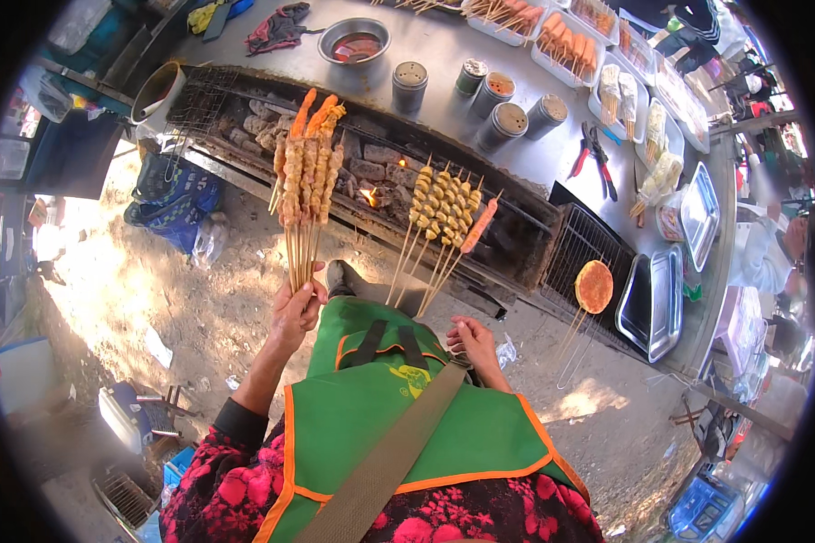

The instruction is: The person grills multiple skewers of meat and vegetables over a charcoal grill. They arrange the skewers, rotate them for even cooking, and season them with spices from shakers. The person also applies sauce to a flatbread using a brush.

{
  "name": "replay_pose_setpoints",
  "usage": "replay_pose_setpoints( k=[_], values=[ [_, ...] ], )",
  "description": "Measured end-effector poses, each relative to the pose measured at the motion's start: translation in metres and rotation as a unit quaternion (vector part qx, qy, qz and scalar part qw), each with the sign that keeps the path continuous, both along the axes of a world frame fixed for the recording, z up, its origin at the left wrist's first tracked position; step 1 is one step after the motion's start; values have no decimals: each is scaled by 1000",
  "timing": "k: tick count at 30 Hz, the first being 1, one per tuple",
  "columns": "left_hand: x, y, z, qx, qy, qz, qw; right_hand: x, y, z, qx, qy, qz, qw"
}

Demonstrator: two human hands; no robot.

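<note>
My left hand (297, 305) is closed around the sticks of a bunch of meat skewers (307, 180), held upright at the left part of the charcoal grill (407, 237). Orange pieces top some of them. Several skewers of spiral-cut food (445, 203) and one with a scored sausage (481, 226) lie across the grill, their sticks pointing towards me. My right hand (472, 343) is near the green apron, its fingers curled loosely, with nothing visible in it. A round browned flatbread on sticks (593, 286) rests on the wire rack at the right.
Beyond the grill, the metal counter (407, 20) holds a bowl of red sauce (354, 42), shaker tins (502, 125), red-handled pliers (594, 159) and trays of skewers (570, 44). Metal trays (650, 303) stand at the right. Small flames (369, 197) burn among the charcoal. A blue bag (173, 200) lies left.
</note>
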State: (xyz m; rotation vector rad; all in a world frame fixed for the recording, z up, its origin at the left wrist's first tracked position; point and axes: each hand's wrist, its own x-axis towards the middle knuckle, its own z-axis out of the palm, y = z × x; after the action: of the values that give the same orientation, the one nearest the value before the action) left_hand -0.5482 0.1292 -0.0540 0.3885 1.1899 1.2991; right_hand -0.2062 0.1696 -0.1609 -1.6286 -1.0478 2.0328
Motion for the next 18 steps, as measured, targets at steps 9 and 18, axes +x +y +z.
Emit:
replay_pose_setpoints(
  k=[9, 18],
  values=[
    [-48, 14, -27, 15, 132, 33, 991, 2, -7, -13, 4, -11, 8, 1000],
    [-59, 78, -87, 31, 93, -79, 992, 5, -9, -6, 7, -35, 37, 999]
  ],
)
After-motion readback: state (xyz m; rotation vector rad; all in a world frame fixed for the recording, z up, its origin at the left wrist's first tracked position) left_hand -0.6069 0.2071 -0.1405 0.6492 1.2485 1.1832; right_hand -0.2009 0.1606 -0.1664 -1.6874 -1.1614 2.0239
